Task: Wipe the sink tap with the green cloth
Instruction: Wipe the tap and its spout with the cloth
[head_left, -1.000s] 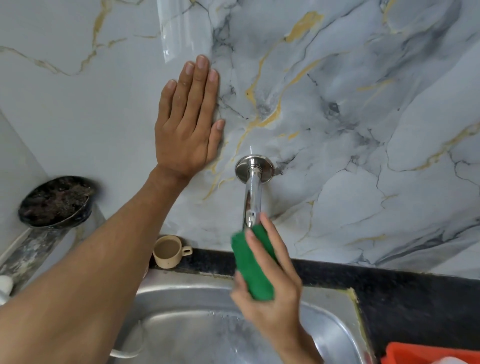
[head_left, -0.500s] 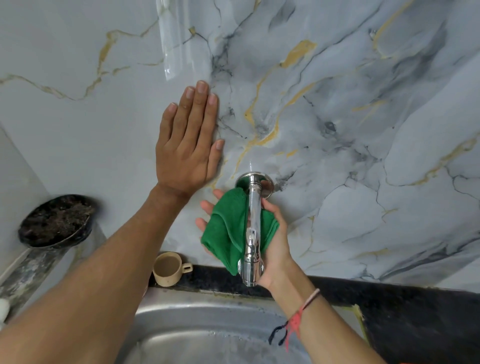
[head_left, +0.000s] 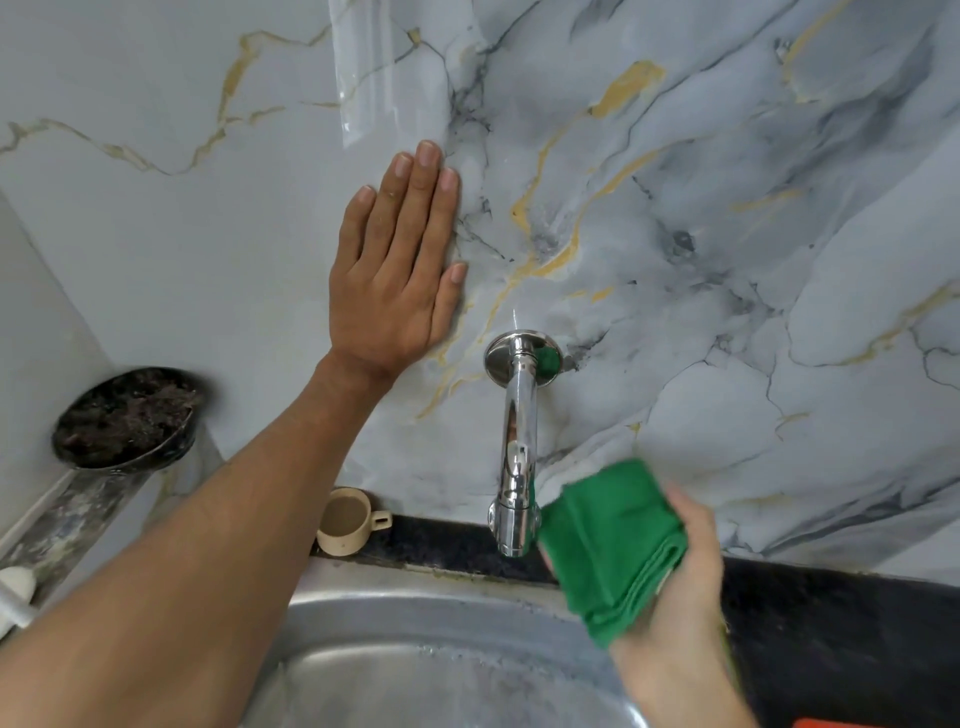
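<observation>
A chrome tap (head_left: 517, 447) juts from the marble wall and points down over the steel sink (head_left: 415, 660). A folded green cloth (head_left: 613, 551) lies in my right hand (head_left: 680, 577), just right of the tap's spout and level with its tip. The cloth's left edge is beside the spout; whether they touch I cannot tell. My left hand (head_left: 400, 270) is pressed flat against the wall, fingers together, up and left of the tap's round wall flange. It holds nothing.
A small beige cup (head_left: 345, 522) stands on the black counter ledge behind the sink, left of the tap. A dark round pipe opening (head_left: 124, 421) sticks out at the left wall. Black countertop (head_left: 831, 623) runs to the right, with an orange object (head_left: 878, 723) at the bottom right edge.
My right hand has pulled the green cloth off the tap's stem, down and to the right of the spout. The left hand stays flat on the wall.
</observation>
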